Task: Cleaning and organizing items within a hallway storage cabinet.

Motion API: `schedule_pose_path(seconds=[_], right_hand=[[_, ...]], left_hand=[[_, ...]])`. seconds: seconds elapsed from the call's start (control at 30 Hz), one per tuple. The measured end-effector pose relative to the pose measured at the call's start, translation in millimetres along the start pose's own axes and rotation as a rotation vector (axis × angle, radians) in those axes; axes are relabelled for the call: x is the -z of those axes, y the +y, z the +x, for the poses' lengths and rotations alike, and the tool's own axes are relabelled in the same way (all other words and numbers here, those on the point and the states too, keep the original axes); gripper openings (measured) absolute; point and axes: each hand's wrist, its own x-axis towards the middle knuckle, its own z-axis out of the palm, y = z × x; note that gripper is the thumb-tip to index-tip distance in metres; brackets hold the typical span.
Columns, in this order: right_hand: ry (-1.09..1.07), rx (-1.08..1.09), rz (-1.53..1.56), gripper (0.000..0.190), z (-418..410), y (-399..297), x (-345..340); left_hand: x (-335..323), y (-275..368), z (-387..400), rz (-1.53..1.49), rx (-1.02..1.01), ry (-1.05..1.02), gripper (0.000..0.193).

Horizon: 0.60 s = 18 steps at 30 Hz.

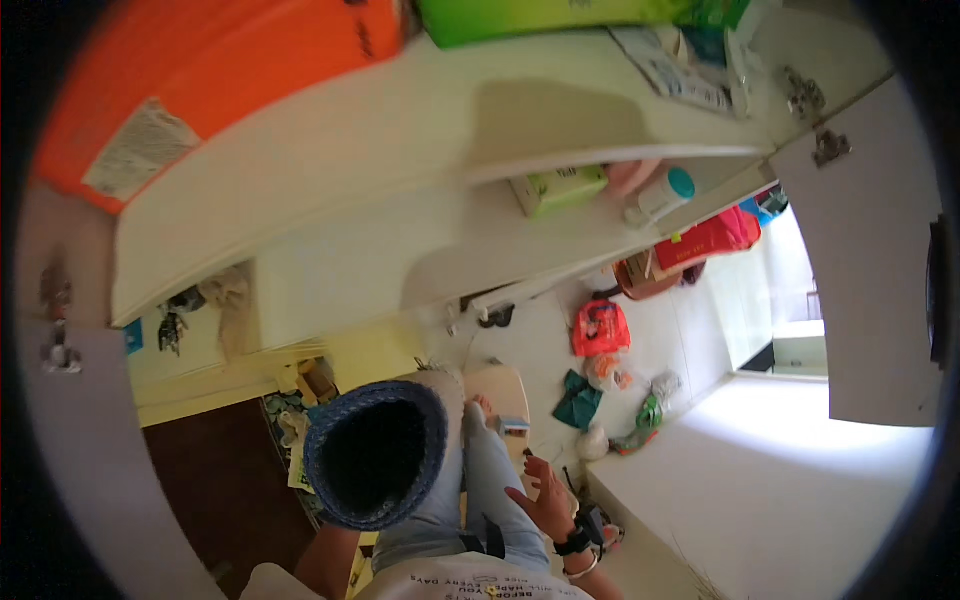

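Note:
A round blue woven basket [441, 450], dark inside, is in front of my body at lower centre with its opening towards me. My left forearm reaches under its lower left side; the left hand itself is hidden behind the basket. My right hand [546, 496], with a black watch and a pale bracelet at the wrist, hangs beside my right thigh, fingers spread and nothing in them. Before me is a white cabinet shelf [360, 120] holding an orange package [262, 82] and a green package [540, 19]. A lower compartment holds a green box [562, 189] and a white bottle with a teal cap [664, 193].
I stand on a pale stool or board [514, 386] with a small box [514, 427] by my foot. Open cabinet doors [862, 247] flank me. Below lie a red bag [601, 328], a dark green cloth [579, 399] and other bags. Red packages [709, 240] rest on a chair.

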Motion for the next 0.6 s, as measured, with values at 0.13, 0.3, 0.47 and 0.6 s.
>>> schedule_pose_path(seconds=[0.13, 0.3, 0.47, 0.6], right_hand=[[-0.084, -0.002, 0.190, 0.061, 15.7, 2.5, -2.8], [-0.077, -0.363, 0.791, 0.061, 35.9, -17.5, 9.4], [-0.065, -0.488, 1.127, 0.088, 59.3, -22.6, 30.3], [0.003, -0.585, 1.443, 0.107, 88.1, -7.3, 43.9]], left_hand=[[22.9, 28.3, -22.3, -0.082, 0.030, 0.140, 0.060], [49.3, 52.1, -36.5, -0.214, 0.031, 0.311, 0.059], [80.4, 82.6, -51.8, -0.347, -0.012, 0.451, 0.059], [101.4, 104.2, -54.1, -0.460, -0.117, 0.513, 0.059]])
